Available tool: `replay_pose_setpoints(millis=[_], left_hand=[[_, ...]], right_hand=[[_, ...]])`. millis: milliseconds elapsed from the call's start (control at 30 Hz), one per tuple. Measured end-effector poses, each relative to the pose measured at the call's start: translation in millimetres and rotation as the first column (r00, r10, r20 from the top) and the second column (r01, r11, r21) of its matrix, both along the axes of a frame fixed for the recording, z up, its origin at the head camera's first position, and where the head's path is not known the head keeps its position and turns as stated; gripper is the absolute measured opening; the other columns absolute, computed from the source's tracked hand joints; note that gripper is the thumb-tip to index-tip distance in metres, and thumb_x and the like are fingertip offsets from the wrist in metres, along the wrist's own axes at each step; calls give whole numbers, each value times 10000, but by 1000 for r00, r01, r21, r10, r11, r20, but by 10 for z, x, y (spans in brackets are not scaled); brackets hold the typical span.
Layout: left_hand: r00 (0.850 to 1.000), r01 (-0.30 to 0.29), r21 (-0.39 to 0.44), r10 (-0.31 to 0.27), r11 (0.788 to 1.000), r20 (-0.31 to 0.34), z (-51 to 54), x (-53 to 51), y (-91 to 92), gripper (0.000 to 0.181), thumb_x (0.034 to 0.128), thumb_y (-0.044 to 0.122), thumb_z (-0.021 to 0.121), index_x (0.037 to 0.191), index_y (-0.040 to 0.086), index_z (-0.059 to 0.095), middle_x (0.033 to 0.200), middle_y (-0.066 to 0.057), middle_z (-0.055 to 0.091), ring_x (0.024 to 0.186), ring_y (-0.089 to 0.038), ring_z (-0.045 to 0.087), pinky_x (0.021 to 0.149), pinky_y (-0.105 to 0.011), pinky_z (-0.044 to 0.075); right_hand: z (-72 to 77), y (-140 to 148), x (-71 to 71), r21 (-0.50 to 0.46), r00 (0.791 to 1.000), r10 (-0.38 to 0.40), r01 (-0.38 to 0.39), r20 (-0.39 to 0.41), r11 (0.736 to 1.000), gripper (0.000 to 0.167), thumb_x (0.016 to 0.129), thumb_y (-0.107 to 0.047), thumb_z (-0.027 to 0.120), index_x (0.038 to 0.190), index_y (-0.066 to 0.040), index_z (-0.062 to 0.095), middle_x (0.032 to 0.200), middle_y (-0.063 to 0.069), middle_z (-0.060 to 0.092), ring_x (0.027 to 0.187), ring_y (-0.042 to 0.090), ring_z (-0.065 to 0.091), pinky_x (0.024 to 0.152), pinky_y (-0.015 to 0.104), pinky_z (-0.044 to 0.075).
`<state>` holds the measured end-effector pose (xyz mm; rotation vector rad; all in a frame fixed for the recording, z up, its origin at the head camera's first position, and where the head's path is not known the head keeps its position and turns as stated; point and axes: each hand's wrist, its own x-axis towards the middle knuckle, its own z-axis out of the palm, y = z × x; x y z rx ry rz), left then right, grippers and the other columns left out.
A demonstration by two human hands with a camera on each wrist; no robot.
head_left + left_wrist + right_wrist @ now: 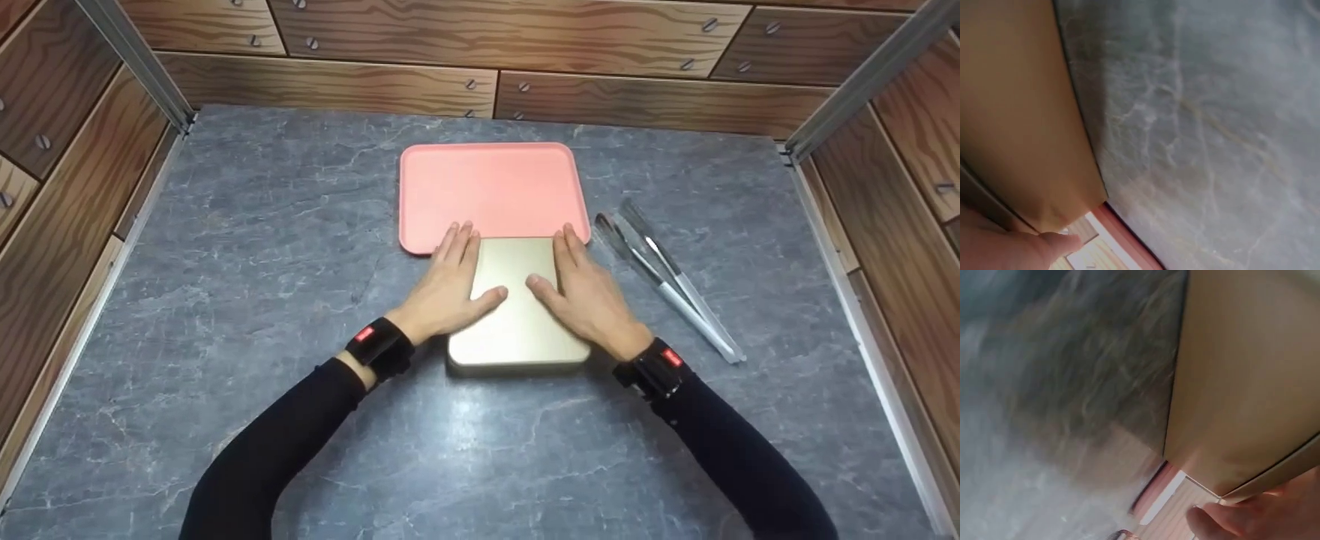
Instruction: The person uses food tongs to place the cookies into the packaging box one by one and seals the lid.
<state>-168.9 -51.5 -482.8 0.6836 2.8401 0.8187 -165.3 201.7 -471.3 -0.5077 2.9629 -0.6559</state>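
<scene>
A pale gold rectangular tin (pixel 517 334) with a closed lid lies flat on the table, its far end against or over the pink tray's near edge; contact there is unclear. My left hand (pixel 444 289) rests along its left side, fingers straight and pointing away, thumb on the lid. On the opposite side my right hand (pixel 592 300) mirrors it, with the thumb on top. In the left wrist view the tin's wall (pixel 1022 112) and lid seam show beside part of my hand. The right wrist view has the other wall (pixel 1247 382) close up; fingertips (pixel 1216 520) touch near the lid.
Behind the tin lies a shallow pink tray (pixel 491 187). Metal tongs (pixel 686 296) with pale handles lie spread to the right, beside my right hand. Wood-patterned panels (pixel 375 82) and metal posts bound the grey marbled table (pixel 277 225) at the back and sides.
</scene>
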Motion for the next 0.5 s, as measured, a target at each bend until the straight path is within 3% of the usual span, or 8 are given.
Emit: replay_pose_setpoints(millis=[133,267,400,500], left_hand=[[999,-41,51,41,998,4,51,-11,-77,989,989,663,442,1641,2,102,1719,-191,-3,1575,-325,-80,1265,-597,33],[995,-76,51,79,996,-62,90,-14,-224,920,1018,637,420,1640,19,141,1713,-180,20,1576,-343,-15,1256,-616,14],[976,-136,-5,133,991,-172,109,-33,-438,828,1048,588,418,1620,15,242,1695,-202,153,1563,-389,127,1258,-614,26],[962,-190,-51,176,980,-209,108,-42,-595,807,1053,595,409,1619,36,276,1692,-205,182,1557,-416,140,1251,-626,3]], right_hand=[[32,59,-54,-25,998,-12,11,-68,1000,875,1061,-588,422,1617,42,176,1693,249,119,1526,454,208,1242,592,212],[66,199,-96,10,989,-13,14,-148,1000,792,1073,-518,447,1606,37,258,1668,265,206,1509,495,228,1233,628,200],[70,402,-105,58,983,-31,42,-181,997,768,1071,-519,447,1596,25,314,1664,263,237,1507,513,222,1215,674,192],[65,573,-97,90,985,-67,82,-158,993,785,1067,-564,417,1608,-5,308,1675,257,212,1509,530,193,1196,714,175]])
